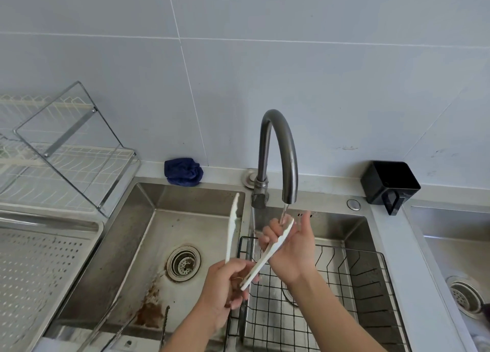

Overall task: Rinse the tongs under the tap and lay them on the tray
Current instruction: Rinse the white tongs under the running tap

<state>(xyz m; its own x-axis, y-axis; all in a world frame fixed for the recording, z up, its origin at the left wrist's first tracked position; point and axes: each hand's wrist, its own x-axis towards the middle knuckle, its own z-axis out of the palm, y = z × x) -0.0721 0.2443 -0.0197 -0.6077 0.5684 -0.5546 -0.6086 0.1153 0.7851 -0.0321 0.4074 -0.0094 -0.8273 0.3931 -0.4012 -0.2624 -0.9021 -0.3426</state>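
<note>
Grips the white tongs (pixel 265 258) at the hinge end with the left hand (pixel 225 290), low and near, over the sink. Holds them splayed in a wide V, one arm pointing far over the left basin (pixel 148 235), the other tipped right under the tap (pixel 278 144). Catches a thin stream of water (pixel 284 213) on that tip. Curls the right hand (pixel 294 251) round it, thumb raised. Below, a black wire basket (pixel 331 298). Perforated tray (pixel 53 223) on the left worktop, well apart from the tongs.
</note>
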